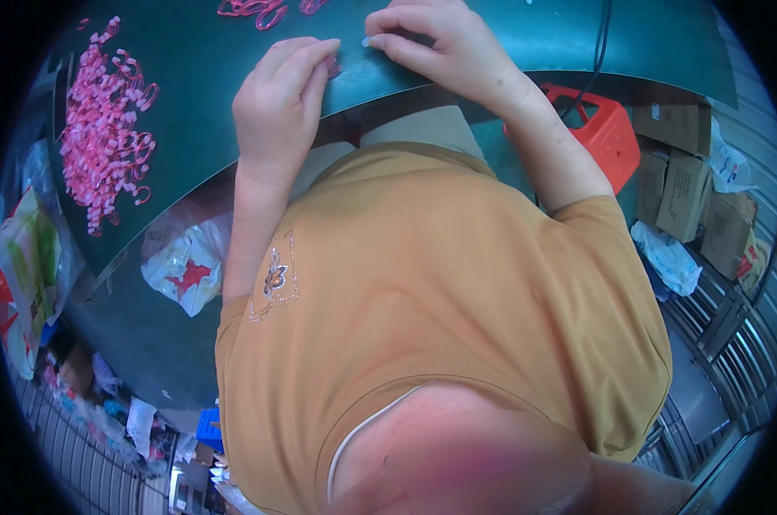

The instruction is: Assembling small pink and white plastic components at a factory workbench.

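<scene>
Over the near edge of the dark green table (191, 103), my left hand (279, 103) is closed in a pinch, thumb against forefinger. A small pink piece (333, 67) shows at its fingertips, too small to make out fully. To its right my right hand (444, 43) also pinches, with a tiny pale piece (366, 41) at the tips of thumb and forefinger. The two hands are a short gap apart. Left of them lies a heap of pink looped pieces (105, 129) with pale bits. More pink loops (264, 12) lie beyond my left hand.
A dark cable (601, 43) hangs over the table edge at right, above a red plastic stool (607, 129). Cardboard boxes (682, 193) are stacked at far right. A white plastic bag (187, 266) is below the table edge at left, near other bags (32, 266).
</scene>
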`<state>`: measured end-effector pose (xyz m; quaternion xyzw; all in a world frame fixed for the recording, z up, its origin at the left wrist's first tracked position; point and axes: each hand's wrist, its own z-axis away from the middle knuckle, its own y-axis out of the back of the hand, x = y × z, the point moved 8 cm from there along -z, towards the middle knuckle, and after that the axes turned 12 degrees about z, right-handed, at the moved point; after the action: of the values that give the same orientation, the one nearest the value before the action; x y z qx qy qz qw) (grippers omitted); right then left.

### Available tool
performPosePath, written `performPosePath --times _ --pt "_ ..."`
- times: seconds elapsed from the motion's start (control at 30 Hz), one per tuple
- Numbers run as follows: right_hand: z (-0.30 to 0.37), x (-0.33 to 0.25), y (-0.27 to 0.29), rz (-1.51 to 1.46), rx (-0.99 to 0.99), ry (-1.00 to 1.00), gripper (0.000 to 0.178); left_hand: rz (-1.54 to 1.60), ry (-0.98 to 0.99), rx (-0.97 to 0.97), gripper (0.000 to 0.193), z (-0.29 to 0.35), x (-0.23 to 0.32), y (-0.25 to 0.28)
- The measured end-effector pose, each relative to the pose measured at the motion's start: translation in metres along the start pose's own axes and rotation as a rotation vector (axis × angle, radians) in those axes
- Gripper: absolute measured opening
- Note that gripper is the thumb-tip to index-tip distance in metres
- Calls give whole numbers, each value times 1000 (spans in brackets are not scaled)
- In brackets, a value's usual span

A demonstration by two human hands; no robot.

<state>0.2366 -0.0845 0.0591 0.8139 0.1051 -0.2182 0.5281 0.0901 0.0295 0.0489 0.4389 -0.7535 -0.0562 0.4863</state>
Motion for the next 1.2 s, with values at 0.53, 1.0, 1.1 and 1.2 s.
performPosePath --times 0.53,1.0,1.1,1.2 --pt "-8 -26 -21 45 -69 152 13 66 1 53 15 6 0 5" --pt "-1 -51 -50 507 -14 214 6 48 3 96 18 17 0 10" --pt "2 -56 -45 491 -2 221 5 41 8 99 18 19 1 12" --pt "4 -44 -38 238 33 198 9 37 30 79 17 19 0 12"
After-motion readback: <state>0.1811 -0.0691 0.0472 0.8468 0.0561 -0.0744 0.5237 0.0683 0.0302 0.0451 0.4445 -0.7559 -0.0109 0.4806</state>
